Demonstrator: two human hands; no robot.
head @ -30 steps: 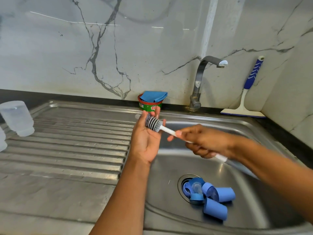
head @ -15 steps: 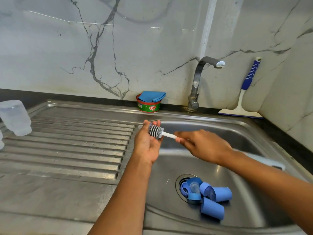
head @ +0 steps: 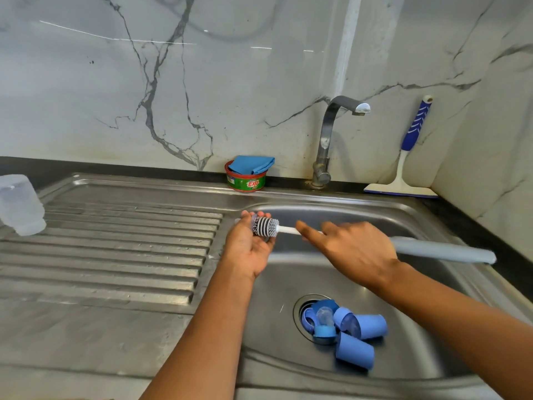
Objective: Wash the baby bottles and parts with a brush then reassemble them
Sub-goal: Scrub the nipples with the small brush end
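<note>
The right hand (head: 354,249) has turned knuckles-up on the white-stemmed bottle brush with the grey ribbed head (head: 265,226). The brush has levelled out from its downward slant, its grey handle (head: 444,252) now showing beside the steel sink (head: 427,215) rim. The left hand (head: 248,246) has sunk lower.

One head-worn view looks forward and down, close over the sink (head: 360,215); faucet (head: 326,140) at one o'clock.

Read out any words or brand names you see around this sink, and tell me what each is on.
"EXO": on the green label of the round red-rimmed tub.
Smaller print on that same label: too small to read.
Nothing else in view carries readable text.
</note>
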